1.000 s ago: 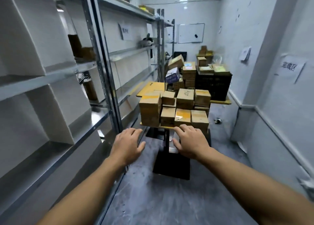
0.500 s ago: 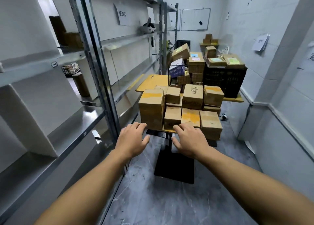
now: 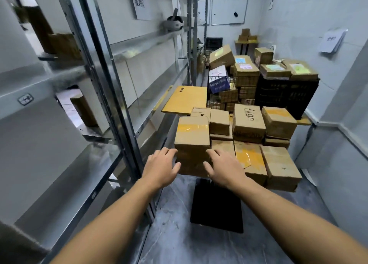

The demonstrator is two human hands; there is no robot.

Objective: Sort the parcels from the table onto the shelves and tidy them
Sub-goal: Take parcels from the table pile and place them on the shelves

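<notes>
With each grip spread apart and holding nothing, the left hand and right hand flank, perhaps just touching, the tall brown yellow-taped cardboard parcel on the black-footed desk's near-left corner: stiff, probably light, best clasped by its side walls

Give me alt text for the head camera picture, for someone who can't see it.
A person's left hand and right hand reach, fingers spread, to either side of a tall cardboard parcel at the near left corner of a table crowded with parcels. Metal shelves line the left; more boxes pile around a black crate behind.
</notes>
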